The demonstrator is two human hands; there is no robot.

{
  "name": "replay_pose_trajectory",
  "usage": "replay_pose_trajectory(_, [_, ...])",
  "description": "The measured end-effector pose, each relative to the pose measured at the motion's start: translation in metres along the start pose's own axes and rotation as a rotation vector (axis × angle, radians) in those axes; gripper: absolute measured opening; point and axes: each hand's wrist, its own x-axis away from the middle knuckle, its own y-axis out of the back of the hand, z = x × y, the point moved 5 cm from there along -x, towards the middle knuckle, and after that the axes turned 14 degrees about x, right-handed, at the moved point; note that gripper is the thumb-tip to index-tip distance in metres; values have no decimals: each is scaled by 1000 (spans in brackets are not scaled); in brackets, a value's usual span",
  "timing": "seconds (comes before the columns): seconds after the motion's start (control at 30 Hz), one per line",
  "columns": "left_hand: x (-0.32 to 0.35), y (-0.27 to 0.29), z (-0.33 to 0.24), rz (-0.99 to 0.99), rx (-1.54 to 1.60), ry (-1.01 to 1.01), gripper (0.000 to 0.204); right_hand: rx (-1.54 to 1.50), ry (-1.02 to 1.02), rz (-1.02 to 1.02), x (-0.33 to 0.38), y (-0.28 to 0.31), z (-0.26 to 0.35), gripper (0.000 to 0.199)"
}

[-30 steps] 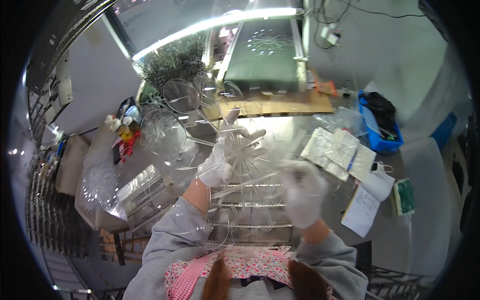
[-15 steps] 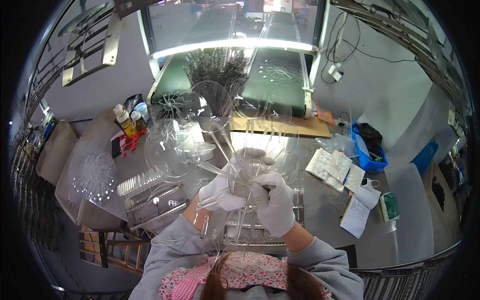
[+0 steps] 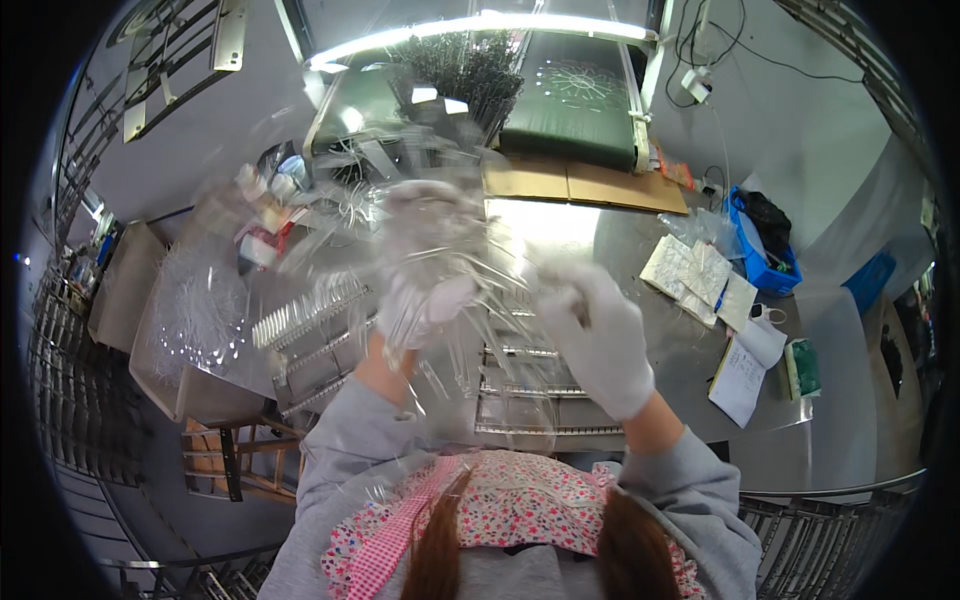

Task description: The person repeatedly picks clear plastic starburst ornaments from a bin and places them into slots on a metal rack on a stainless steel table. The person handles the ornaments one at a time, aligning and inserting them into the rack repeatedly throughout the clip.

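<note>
My left hand (image 3: 425, 305), in a white glove, is closed around a clear, see-through spoked piece (image 3: 455, 355) with long thin rods and wide rounded ends. The piece is smeared by motion, and its far side spreads toward the belts. To the right of it, apart from my left hand, my gloved right hand (image 3: 600, 340) is raised over the table. Its fingers look bent but are blurred, so whether anything thin sits in them cannot be made out. Below both hands lies a slotted metal rack (image 3: 550, 430).
An angled rack of clear rods (image 3: 310, 315) lies left, beside a bin of fine clear strands (image 3: 200, 300). Right are papers (image 3: 685, 270), an open notebook (image 3: 740, 380) and a blue basket (image 3: 765, 265). Beyond are cardboard (image 3: 590, 190), a green belt (image 3: 570, 105) and dark thin stems (image 3: 460, 75).
My right hand has come away from the spoked piece and moved right. My left hand still holds the piece, which has swung left and blurred. The whole view has tilted down a little.
</note>
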Motion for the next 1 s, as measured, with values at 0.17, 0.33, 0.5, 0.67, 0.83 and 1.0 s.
replay_pose_trajectory(0.17, [-14, -8, -47, 340, -874, -532, 81, -604, -412, 686, 47, -54, -44, 58])
replay_pose_trajectory(0.33, [-11, -39, -14, 805, -1158, -352, 78, -685, -501, 826, 51, -73, -58, 60])
replay_pose_trajectory(0.5, [-16, -33, 0, 688, -1050, -95, 79, 57, -62, 816, 41, -59, -56, 67])
replay_pose_trajectory(0.67, [-11, -9, 5, 230, -792, 64, 80, -865, -772, 816, 58, -81, -75, 86])
replay_pose_trajectory(0.83, [1, -12, 19, 387, -1012, 19, 86, -11, 156, 200, 36, -71, -69, 78])
replay_pose_trajectory(1.0, [0, 17, 15, -13, -327, -2, 79, -728, -544, 548, 47, -87, -95, 73])
